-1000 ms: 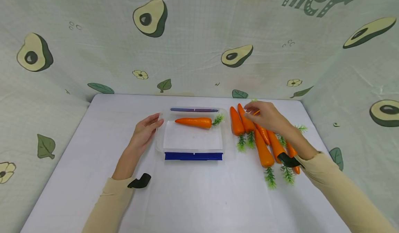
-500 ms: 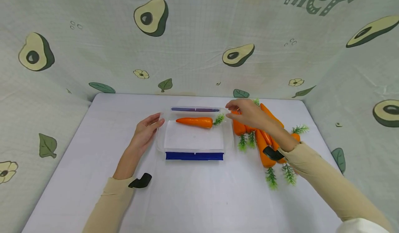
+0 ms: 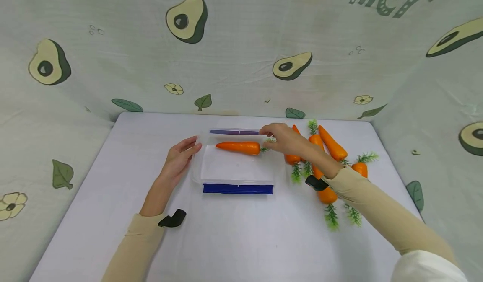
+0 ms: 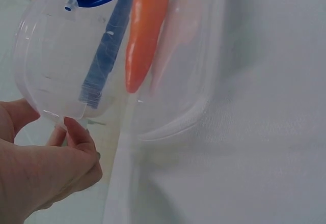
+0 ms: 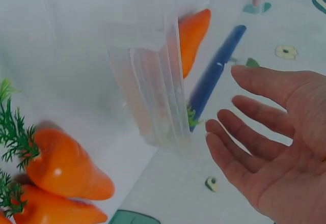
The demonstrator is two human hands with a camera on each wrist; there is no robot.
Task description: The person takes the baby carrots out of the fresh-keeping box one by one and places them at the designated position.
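Note:
A clear plastic container (image 3: 241,169) with blue clips lies in the middle of the table, and one orange carrot (image 3: 238,148) with a green leafy top is inside it. At the container's left back corner my left hand (image 3: 180,159) pinches the clear rim; in the left wrist view its thumb and fingers (image 4: 76,132) meet that edge. My right hand (image 3: 284,139) is over the container's right back corner, its fingers loosely bent with nothing in them. In the right wrist view the palm (image 5: 285,147) is turned toward the container, and a gap shows between fingers and rim.
Several more carrots (image 3: 333,143) with green tops lie spread on the table to the container's right, some hidden under my right forearm. A white cloth (image 3: 234,236) covers the table. Behind it hangs a pale curtain (image 3: 241,43) printed with avocados.
My right hand has moved left, from above the loose carrots to the container's right back corner. My left hand stays at the container's edge, and the carrot inside lies as before.

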